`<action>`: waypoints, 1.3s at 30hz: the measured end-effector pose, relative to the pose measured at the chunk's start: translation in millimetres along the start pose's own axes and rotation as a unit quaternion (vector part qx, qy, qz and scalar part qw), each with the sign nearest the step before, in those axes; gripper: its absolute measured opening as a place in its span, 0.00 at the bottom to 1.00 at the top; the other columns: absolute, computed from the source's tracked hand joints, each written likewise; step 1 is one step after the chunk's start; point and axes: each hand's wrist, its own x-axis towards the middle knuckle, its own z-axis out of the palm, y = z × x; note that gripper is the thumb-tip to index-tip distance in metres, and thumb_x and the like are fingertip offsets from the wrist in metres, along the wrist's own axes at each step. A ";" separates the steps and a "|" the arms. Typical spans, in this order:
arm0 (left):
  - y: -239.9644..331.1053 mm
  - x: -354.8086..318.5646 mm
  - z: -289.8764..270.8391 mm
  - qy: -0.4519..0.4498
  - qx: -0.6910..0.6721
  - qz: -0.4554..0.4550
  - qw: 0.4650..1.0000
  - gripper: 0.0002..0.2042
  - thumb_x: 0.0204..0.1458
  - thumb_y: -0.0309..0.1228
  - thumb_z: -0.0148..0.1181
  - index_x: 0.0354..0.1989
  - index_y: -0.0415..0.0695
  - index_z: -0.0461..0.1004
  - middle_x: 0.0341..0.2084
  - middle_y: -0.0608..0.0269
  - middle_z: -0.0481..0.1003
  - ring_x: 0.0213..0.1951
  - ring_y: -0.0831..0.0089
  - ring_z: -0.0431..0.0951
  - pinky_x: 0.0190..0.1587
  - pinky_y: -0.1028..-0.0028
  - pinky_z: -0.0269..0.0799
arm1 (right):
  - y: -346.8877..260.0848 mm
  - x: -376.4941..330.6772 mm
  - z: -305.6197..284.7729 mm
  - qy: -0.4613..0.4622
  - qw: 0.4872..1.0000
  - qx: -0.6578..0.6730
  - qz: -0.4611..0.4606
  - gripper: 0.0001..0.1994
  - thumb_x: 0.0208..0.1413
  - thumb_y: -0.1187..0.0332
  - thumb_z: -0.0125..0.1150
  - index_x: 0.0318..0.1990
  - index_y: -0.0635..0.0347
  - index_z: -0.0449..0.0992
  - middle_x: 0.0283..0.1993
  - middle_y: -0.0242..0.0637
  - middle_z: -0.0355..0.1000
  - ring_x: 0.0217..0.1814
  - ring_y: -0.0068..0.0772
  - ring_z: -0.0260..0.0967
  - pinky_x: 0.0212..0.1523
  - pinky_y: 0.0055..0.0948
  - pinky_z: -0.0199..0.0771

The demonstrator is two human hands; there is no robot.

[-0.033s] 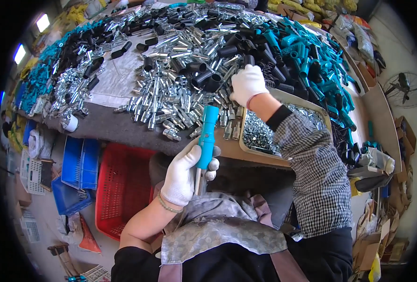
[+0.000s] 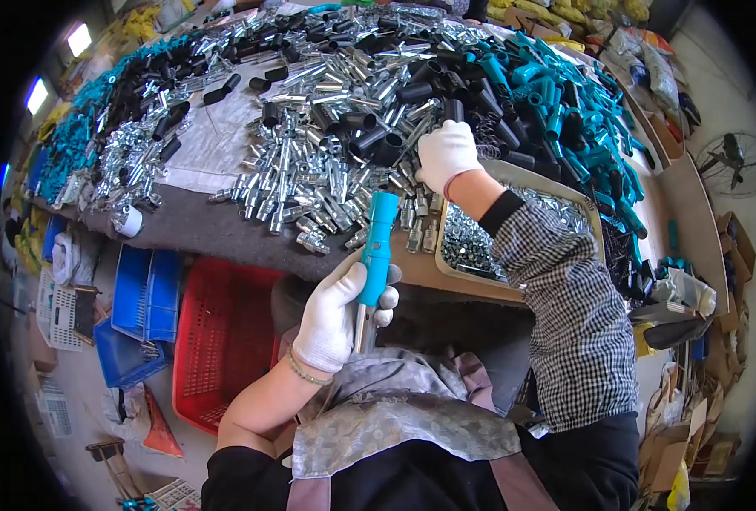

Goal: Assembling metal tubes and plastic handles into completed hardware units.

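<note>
My gloved left hand (image 2: 344, 302) is closed around a teal plastic sleeve (image 2: 379, 240), held upright in front of the table edge. A shiny metal rod (image 2: 362, 328) comes out of the sleeve's lower end. My right hand (image 2: 448, 156), also gloved, is closed at the near edge of the parts pile. Its fingertips are hidden, so whatever they hold cannot be made out. Just beyond it stands a black tube (image 2: 454, 111), and beside it lie wire springs (image 2: 487, 140). Loose metal fittings (image 2: 331, 209) cover the table between my hands.
A cream tray (image 2: 601, 228) of small metal parts sits below my right forearm. Teal sleeves (image 2: 557, 102) are heaped at the right. Left of my knees are a red basket (image 2: 216, 341) and blue crates (image 2: 146, 294). A fan (image 2: 733, 157) stands at far right.
My right hand has shifted very slightly left, and a little more of the springs beside it shows. My left hand keeps its hold on the teal sleeve.
</note>
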 end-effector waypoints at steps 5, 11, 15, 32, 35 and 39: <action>0.5 -4.2 -0.3 0.019 -0.003 -0.010 1.000 0.21 0.66 0.39 0.51 0.63 0.42 0.63 0.44 0.57 0.75 0.37 0.71 0.77 0.34 0.75 0.77 | -5.2 -3.7 -10.1 0.034 0.995 0.074 0.049 0.10 0.52 0.66 0.60 0.36 0.56 0.84 0.38 0.44 0.81 0.42 0.43 0.78 0.40 0.39 0.75; 4.9 -20.5 3.7 0.001 0.163 -0.043 0.986 0.25 0.65 0.35 0.53 0.65 0.32 0.60 0.43 0.54 0.75 0.37 0.74 0.77 0.36 0.75 0.78 | 1.8 -96.9 -44.6 0.135 0.701 0.700 -0.014 0.27 0.58 0.63 0.57 0.64 0.66 0.67 0.55 0.43 0.74 0.52 0.32 0.73 0.53 0.31 0.72; -8.5 -17.4 14.9 -0.050 0.200 -0.084 0.975 0.27 0.63 0.37 0.56 0.65 0.31 0.61 0.43 0.52 0.75 0.35 0.74 0.77 0.35 0.78 0.76 | -35.0 -170.8 -20.6 0.076 0.377 0.922 0.037 0.33 0.62 0.56 0.59 0.68 0.67 0.59 0.59 0.40 0.69 0.56 0.31 0.69 0.57 0.32 0.70; -47.1 -8.2 33.2 -0.117 0.111 -0.171 0.972 0.36 0.59 0.46 0.62 0.67 0.32 0.59 0.44 0.51 0.76 0.35 0.75 0.77 0.34 0.78 0.76 | -21.5 -258.1 -16.7 0.092 0.569 0.813 0.088 0.32 0.52 0.71 0.65 0.67 0.61 0.65 0.66 0.46 0.66 0.65 0.37 0.67 0.65 0.33 0.65; -55.0 -2.0 42.4 -0.134 0.173 -0.167 0.962 0.36 0.58 0.49 0.61 0.66 0.32 0.61 0.42 0.55 0.77 0.32 0.78 0.75 0.31 0.79 0.73 | -17.0 -272.9 -12.4 0.166 0.677 0.708 0.107 0.27 0.51 0.68 0.65 0.61 0.61 0.70 0.54 0.50 0.73 0.56 0.48 0.72 0.59 0.37 0.70; -61.7 4.3 62.4 -0.148 0.414 -0.095 0.893 0.47 0.51 0.61 0.62 0.69 0.35 0.60 0.41 0.64 0.75 0.31 0.85 0.70 0.32 0.83 0.67 | -12.3 -279.5 -12.7 0.271 0.793 0.539 0.080 0.18 0.51 0.63 0.66 0.47 0.61 0.74 0.37 0.47 0.72 0.40 0.52 0.71 0.43 0.42 0.71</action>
